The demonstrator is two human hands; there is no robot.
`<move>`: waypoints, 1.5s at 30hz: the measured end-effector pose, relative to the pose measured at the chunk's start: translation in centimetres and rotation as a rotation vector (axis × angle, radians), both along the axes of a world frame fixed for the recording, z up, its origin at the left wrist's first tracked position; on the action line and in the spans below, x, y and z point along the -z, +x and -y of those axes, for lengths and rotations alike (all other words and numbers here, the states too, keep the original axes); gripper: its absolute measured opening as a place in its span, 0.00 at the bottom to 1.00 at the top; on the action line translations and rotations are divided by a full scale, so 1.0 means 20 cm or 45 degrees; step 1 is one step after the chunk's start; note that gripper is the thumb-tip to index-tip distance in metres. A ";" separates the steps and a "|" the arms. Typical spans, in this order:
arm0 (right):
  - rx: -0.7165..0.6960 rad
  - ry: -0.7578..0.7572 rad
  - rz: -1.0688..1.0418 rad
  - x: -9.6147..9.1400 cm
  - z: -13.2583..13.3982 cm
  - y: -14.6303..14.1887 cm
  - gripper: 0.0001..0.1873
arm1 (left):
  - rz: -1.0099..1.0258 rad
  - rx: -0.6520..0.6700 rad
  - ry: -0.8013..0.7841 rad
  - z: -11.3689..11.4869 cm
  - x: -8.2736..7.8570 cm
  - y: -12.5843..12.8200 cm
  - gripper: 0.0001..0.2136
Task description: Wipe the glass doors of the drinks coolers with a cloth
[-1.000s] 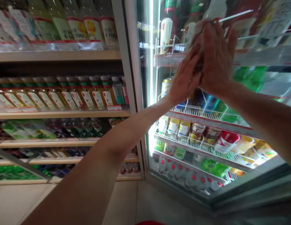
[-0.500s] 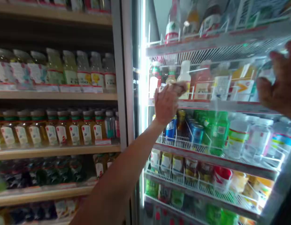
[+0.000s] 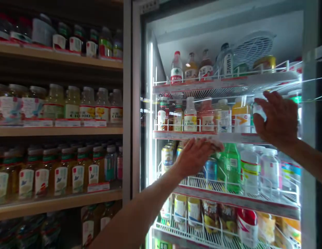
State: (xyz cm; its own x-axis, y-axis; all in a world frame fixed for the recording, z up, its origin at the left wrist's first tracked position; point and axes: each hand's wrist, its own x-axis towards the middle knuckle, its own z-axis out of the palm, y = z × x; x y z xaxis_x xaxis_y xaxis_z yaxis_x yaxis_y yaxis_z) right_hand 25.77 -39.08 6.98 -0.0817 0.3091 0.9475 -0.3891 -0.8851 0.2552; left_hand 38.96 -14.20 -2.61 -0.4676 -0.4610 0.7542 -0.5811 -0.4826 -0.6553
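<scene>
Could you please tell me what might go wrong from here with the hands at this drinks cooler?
Smears: the left hand holds a crumpled cloth at what looks like a glass door, so it may leave streaks.
Fingerprints: the bare right hand, fingers spread, seems close to the glass door and could mark it; whether it touches is unclear.
Dropping: the cloth sticks out beyond the left hand, so a loose grip might let it fall.

Bare left hand [image 3: 194, 155], bare right hand [image 3: 279, 121] — slender fingers [image 3: 272, 101], bare forearms [image 3: 142, 205] narrowing toward the wrists [image 3: 178, 170]
</scene>
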 end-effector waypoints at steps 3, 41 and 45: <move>-0.017 0.027 -0.022 0.00 0.00 0.00 0.26 | -0.181 -0.053 -0.397 -0.18 -0.21 0.16 0.17; -0.042 0.083 -0.095 0.00 -0.01 -0.03 0.26 | -0.014 -0.037 0.292 -0.33 0.28 0.18 0.15; -0.070 0.056 -0.075 0.00 0.00 -0.02 0.27 | -0.393 -0.006 -0.353 -0.38 0.05 0.25 0.19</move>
State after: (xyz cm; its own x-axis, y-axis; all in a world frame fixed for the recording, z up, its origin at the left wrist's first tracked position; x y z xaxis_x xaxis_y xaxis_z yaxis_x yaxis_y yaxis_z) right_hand 25.33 -39.07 7.01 -0.0412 0.2637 0.9637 -0.3250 -0.9156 0.2366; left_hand 43.90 -6.63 -3.61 -0.1982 -0.2222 0.9547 -0.7272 -0.6198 -0.2952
